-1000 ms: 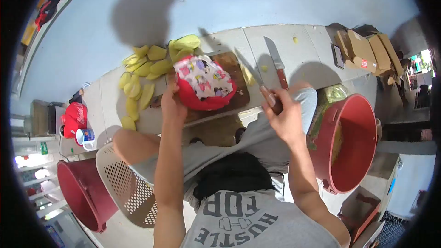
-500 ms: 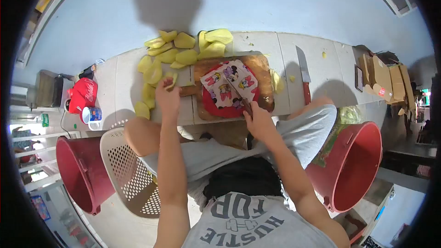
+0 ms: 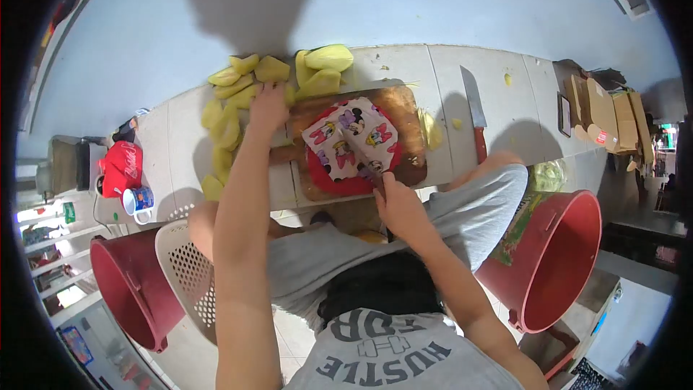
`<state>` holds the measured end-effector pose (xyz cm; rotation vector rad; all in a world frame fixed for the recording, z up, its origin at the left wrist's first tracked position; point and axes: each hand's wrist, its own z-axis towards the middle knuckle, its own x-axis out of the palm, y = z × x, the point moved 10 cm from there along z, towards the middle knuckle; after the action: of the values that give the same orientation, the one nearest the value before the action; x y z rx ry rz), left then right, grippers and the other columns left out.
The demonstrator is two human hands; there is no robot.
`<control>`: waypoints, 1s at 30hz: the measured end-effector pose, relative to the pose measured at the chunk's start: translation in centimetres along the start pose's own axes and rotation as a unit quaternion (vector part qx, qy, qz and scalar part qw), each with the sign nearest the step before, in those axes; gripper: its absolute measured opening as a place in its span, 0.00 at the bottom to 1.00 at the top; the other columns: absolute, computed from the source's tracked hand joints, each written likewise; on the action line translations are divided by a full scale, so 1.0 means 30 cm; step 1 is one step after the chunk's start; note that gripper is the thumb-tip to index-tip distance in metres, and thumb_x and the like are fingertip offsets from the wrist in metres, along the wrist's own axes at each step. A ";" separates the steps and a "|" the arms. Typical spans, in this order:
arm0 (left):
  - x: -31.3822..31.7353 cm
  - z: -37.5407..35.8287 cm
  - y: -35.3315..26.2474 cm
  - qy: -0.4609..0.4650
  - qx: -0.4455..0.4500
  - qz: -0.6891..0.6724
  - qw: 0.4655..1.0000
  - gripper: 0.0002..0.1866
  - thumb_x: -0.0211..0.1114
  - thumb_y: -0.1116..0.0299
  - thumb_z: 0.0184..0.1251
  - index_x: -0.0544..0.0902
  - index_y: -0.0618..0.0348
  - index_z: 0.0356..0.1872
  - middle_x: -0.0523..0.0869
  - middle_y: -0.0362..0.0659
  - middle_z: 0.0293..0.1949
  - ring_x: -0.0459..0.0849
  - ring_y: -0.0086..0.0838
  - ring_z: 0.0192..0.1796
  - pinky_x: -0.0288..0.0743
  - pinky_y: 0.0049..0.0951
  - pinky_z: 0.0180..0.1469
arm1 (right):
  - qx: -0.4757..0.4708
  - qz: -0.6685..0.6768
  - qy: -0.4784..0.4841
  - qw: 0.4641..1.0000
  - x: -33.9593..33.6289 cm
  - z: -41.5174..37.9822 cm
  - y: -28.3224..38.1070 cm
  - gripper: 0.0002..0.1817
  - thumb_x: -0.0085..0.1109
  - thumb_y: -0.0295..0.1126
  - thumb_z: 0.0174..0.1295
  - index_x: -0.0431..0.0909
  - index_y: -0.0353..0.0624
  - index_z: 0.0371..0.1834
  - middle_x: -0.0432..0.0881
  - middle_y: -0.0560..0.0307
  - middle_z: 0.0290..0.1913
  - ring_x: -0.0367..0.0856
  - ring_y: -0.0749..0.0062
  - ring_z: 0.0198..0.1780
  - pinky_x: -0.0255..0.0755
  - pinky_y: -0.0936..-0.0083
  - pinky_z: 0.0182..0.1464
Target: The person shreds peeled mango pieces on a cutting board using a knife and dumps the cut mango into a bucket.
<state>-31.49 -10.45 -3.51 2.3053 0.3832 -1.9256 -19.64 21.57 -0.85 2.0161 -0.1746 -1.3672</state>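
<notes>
A wooden cutting board (image 3: 406,101) with a handle on its left lies on the tiled counter. On it is a red-edged cloth (image 3: 379,133) printed with cartoon characters. My right hand (image 3: 399,206) is closed round the handle of a knife (image 3: 366,161), whose blade lies slanting over the cloth. My left hand (image 3: 270,107) reaches past the board's left side to a spread of peeled yellow fruit pieces (image 3: 224,130), touching those at the back. Its fingertips are hidden, so its grip does not show. More pale yellow pieces (image 3: 328,58) are stacked behind the board.
A second knife (image 3: 474,105) with a red-brown handle lies right of the board, near a phone (image 3: 564,115) and cardboard (image 3: 599,115). Left are a red cap (image 3: 123,170) and a mug (image 3: 137,202). Red buckets (image 3: 133,289) (image 3: 548,267) and a perforated basket (image 3: 180,253) flank my legs.
My left hand has moved away from me, from beside the board's handle to the fruit pieces at the back. The piece it held no longer shows. My right hand keeps the knife over the cloth.
</notes>
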 end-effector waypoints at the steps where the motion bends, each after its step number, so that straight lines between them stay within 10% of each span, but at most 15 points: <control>1: -0.001 0.014 -0.005 0.002 0.002 0.000 1.000 0.35 0.71 0.67 0.59 0.72 0.54 0.70 0.71 0.52 0.71 0.69 0.53 0.73 0.70 0.50 0.72 | 0.003 0.001 0.001 1.000 0.003 0.000 -0.003 0.16 0.57 0.36 0.71 0.67 0.37 0.52 0.83 0.34 0.37 0.84 0.32 0.38 0.78 0.42 0.39; 10: -0.100 -0.071 0.077 -0.067 -0.052 -0.109 0.990 0.32 0.73 0.63 0.53 0.78 0.61 0.61 0.86 0.48 0.52 0.85 0.46 0.55 0.80 0.44 0.57 | -0.006 0.037 -0.016 0.999 -0.038 0.013 -0.008 0.14 0.58 0.35 0.71 0.67 0.40 0.50 0.83 0.34 0.34 0.84 0.32 0.37 0.78 0.43 0.39; 13: -0.040 -0.189 0.073 -0.014 -0.092 -0.453 0.887 0.32 0.69 0.68 0.57 0.75 0.60 0.66 0.85 0.50 0.57 0.87 0.42 0.53 0.80 0.37 0.58 | 0.005 0.084 0.008 0.996 -0.068 0.030 -0.032 0.15 0.59 0.34 0.70 0.67 0.39 0.50 0.83 0.32 0.31 0.83 0.31 0.37 0.76 0.42 0.39; 15: 0.029 -0.274 -0.008 0.024 -0.091 -0.704 0.704 0.33 0.71 0.72 0.56 0.74 0.63 0.66 0.84 0.48 0.58 0.86 0.35 0.53 0.81 0.34 0.56 | 0.003 0.127 0.000 0.992 -0.099 0.037 -0.035 0.15 0.60 0.34 0.70 0.68 0.36 0.49 0.83 0.31 0.31 0.82 0.29 0.37 0.74 0.42 0.39; 22: -0.017 -0.480 -0.265 -0.144 0.001 -0.672 0.726 0.38 0.75 0.79 0.50 0.72 0.61 0.66 0.82 0.48 0.57 0.84 0.39 0.58 0.79 0.37 0.60 | 0.030 0.188 -0.021 0.981 -0.119 -0.019 -0.015 0.14 0.60 0.36 0.71 0.70 0.36 0.45 0.83 0.32 0.31 0.82 0.30 0.38 0.73 0.45 0.39; 24: -0.041 -0.542 -0.323 -0.256 0.065 -0.384 0.885 0.37 0.78 0.78 0.49 0.73 0.59 0.64 0.80 0.50 0.58 0.80 0.44 0.64 0.76 0.38 0.64 | 0.030 0.209 -0.002 0.977 -0.086 -0.036 -0.010 0.14 0.59 0.37 0.71 0.70 0.37 0.47 0.82 0.33 0.31 0.82 0.30 0.38 0.72 0.44 0.39; 30: 0.024 -0.583 -0.328 -0.252 0.066 -0.420 0.869 0.34 0.80 0.76 0.46 0.76 0.60 0.59 0.78 0.52 0.61 0.77 0.48 0.64 0.72 0.42 0.67 | 0.020 0.197 -0.018 0.980 -0.030 -0.056 -0.027 0.16 0.58 0.38 0.72 0.69 0.38 0.49 0.81 0.33 0.30 0.81 0.28 0.37 0.71 0.42 0.40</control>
<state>-17.34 3.40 -0.21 1.6807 1.3868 -2.8880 -18.80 23.38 -0.30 1.8625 -0.5887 -1.1523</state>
